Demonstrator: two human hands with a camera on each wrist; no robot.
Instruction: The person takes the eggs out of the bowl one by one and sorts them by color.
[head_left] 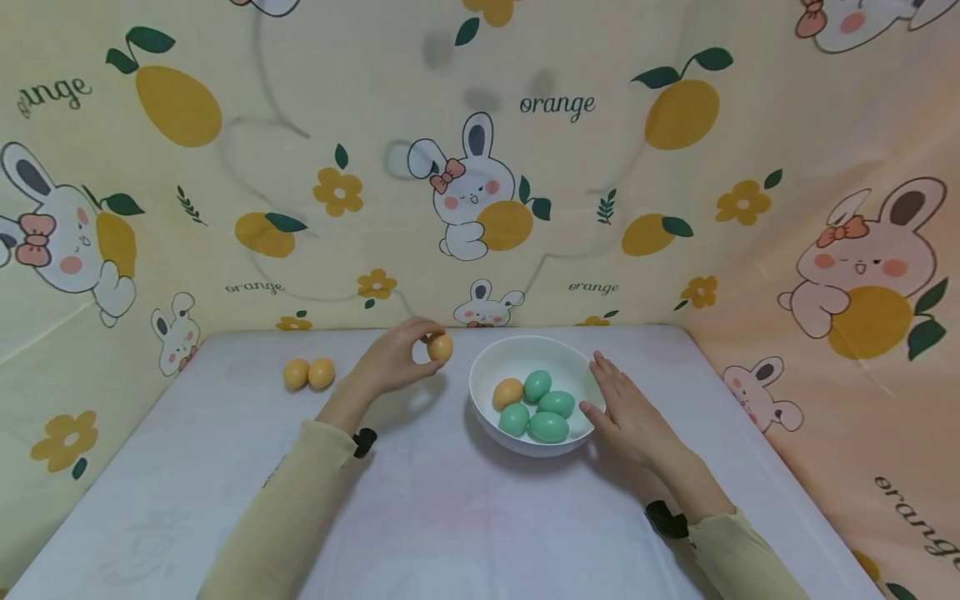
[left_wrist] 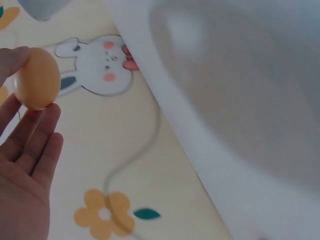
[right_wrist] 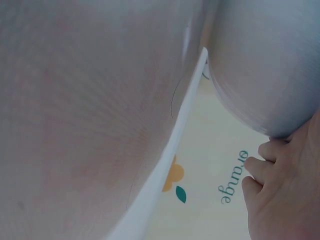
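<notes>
My left hand (head_left: 397,358) pinches a yellowish-brown egg (head_left: 440,347) between thumb and fingers, above the table to the left of a white bowl (head_left: 487,421). In the left wrist view the egg (left_wrist: 38,79) shows whole at the fingertips. Inside the bowl lie several green eggs (head_left: 548,427) and one yellowish-brown egg (head_left: 507,393). My right hand (head_left: 637,421) rests along the bowl's right side, fingers straight and thumb at the rim. The right wrist view has the bowl's outer wall (right_wrist: 265,65) against the fingers.
Two more yellowish-brown eggs (head_left: 309,374) sit side by side on the white-covered table (head_left: 450,525), at the back left. Behind and beside the table hangs a printed cloth (head_left: 375,83) with rabbits and oranges.
</notes>
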